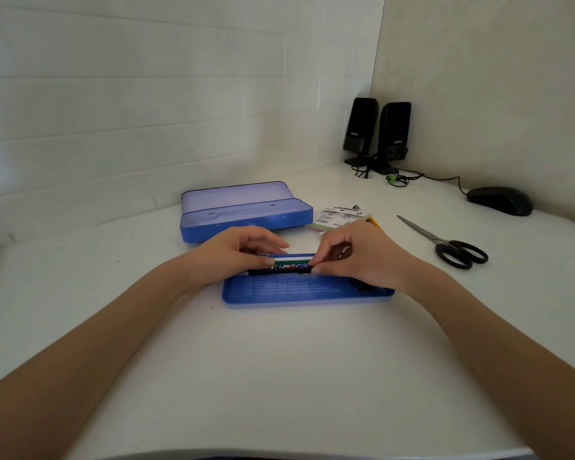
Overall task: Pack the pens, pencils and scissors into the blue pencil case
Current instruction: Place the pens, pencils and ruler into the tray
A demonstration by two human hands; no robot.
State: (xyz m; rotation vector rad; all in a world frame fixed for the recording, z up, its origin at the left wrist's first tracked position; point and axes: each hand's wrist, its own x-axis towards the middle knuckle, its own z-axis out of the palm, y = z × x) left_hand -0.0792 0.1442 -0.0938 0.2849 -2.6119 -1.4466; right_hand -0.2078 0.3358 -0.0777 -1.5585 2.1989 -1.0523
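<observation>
A flat blue tray (299, 292) of the pencil case lies in front of me on the white table. Over its far edge, my left hand (236, 252) and my right hand (356, 252) both pinch a small bundle of pens (287, 264), dark, green and white, held level. Behind it stands the open blue pencil case (246, 212), its pale lid leaning back. Black-handled scissors (445, 242) lie to the right, apart from my hands. A yellow pencil tip (375, 222) shows behind my right hand.
Small labelled packets (337, 217) lie between the case and my right hand. Two black speakers (377, 134) with cables stand in the back corner, and a black mouse (500, 200) rests at the right by the wall.
</observation>
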